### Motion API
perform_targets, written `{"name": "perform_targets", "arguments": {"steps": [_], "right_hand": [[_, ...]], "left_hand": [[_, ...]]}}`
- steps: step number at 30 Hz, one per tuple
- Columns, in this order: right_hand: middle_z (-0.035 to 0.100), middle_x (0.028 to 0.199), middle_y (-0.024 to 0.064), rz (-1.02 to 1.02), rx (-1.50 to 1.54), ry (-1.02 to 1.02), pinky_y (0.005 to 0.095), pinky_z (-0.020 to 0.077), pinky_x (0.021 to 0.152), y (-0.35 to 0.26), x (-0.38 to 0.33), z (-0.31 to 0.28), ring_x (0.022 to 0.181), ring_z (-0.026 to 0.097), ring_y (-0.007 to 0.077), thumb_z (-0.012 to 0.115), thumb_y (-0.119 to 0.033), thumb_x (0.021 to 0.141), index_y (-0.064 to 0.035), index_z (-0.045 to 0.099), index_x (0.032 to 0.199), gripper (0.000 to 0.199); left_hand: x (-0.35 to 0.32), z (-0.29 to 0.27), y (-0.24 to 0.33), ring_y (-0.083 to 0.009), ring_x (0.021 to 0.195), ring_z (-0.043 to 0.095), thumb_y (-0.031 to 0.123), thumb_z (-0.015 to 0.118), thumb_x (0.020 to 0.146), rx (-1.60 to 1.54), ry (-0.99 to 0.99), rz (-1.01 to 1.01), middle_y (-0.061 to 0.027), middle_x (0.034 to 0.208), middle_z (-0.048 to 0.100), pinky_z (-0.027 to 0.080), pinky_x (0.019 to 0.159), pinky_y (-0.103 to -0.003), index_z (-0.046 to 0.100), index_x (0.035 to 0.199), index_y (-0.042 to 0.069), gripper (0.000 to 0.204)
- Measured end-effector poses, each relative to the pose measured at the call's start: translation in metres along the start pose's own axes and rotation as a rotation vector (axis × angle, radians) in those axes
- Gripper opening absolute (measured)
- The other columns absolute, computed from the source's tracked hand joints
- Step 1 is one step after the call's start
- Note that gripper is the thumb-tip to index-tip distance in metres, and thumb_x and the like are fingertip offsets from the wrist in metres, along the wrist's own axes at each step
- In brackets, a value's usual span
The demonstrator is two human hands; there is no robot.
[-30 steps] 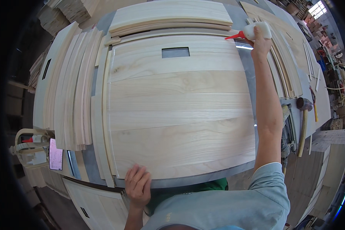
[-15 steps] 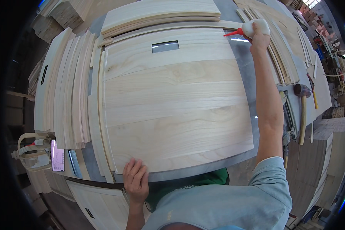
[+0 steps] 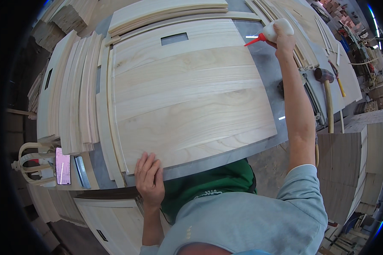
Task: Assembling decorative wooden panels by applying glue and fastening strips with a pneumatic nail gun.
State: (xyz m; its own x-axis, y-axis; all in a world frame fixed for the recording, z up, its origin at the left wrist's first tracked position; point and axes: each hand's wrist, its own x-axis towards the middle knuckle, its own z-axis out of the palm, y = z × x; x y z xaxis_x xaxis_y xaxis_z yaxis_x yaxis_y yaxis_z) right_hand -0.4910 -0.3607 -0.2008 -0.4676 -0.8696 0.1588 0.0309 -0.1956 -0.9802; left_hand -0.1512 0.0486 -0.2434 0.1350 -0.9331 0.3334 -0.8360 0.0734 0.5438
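A pale wooden panel point(image 3: 183, 102) with a rectangular cutout lies flat on the grey table. My right hand point(image 3: 284, 42) is closed around a white squeeze bottle point(image 3: 281, 28) with a red nozzle point(image 3: 254, 40). The bottle is tilted, its nozzle tip at the panel's right edge, towards the far corner. My left hand point(image 3: 150, 178) lies with outstretched fingers on the panel's near left corner. A thin white line runs along the panel's left edge, beside a wooden strip point(image 3: 110, 106).
Stacked boards point(image 3: 78, 97) stand at the left, more boards point(image 3: 170, 13) at the far side. On the right lie a mallet point(image 3: 329, 97) and thin strips. A phone point(image 3: 63, 165) and a clamp-like tool point(image 3: 30, 165) sit at the near left. Stacked panels point(image 3: 340, 159) stand right of the table.
The bottle's nozzle has moved towards me along the panel's right edge. My left hand stays at the near left corner. The whole view has shifted slightly.
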Motion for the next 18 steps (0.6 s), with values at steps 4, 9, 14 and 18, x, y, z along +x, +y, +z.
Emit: {"name": "perform_targets", "arguments": {"steps": [4,9,14,18], "right_hand": [[0.060,0.100,0.0164,-0.022,-0.056,-0.027,0.0410,0.0601,0.051,-0.010,-0.014,-0.013,0.081,0.065,0.0297,0.071,-0.018,0.079,0.0053,0.056,0.107,0.040],[0.059,0.100,0.0163,-0.043,-0.130,-0.084,0.0399,0.0603,0.055,-0.018,-0.030,-0.028,0.083,0.065,0.0293,0.071,-0.023,0.080,0.0057,0.056,0.107,0.043],[0.059,0.099,0.0161,-0.083,-0.224,-0.122,0.0370,0.0600,0.056,-0.023,-0.047,-0.046,0.083,0.065,0.0274,0.069,-0.025,0.081,0.0062,0.057,0.108,0.043],[0.059,0.100,0.0162,-0.087,-0.273,-0.178,0.0353,0.0598,0.057,-0.031,-0.057,-0.060,0.083,0.065,0.0259,0.069,-0.026,0.081,0.0065,0.056,0.109,0.045]], "left_hand": [[0.000,0.000,-0.001,-0.0308,0.119,0.052,-0.004,0.062,0.079,-0.011,0.016,0.014,-0.0123,0.116,0.062,0.035,0.105,-0.045,0.066,0.100,0.001,0.022],[-0.001,0.001,0.000,-0.0310,0.119,0.052,-0.004,0.061,0.079,-0.027,0.040,0.024,-0.0122,0.116,0.063,0.035,0.105,-0.045,0.066,0.100,0.001,0.022],[-0.001,0.003,-0.001,-0.0318,0.115,0.054,-0.003,0.063,0.078,-0.013,0.069,0.052,-0.0125,0.113,0.064,0.037,0.102,-0.046,0.066,0.099,0.001,0.021],[-0.001,0.003,-0.001,-0.0318,0.115,0.054,-0.003,0.062,0.078,-0.013,0.086,0.061,-0.0128,0.113,0.064,0.038,0.102,-0.045,0.066,0.099,0.000,0.021]]}}
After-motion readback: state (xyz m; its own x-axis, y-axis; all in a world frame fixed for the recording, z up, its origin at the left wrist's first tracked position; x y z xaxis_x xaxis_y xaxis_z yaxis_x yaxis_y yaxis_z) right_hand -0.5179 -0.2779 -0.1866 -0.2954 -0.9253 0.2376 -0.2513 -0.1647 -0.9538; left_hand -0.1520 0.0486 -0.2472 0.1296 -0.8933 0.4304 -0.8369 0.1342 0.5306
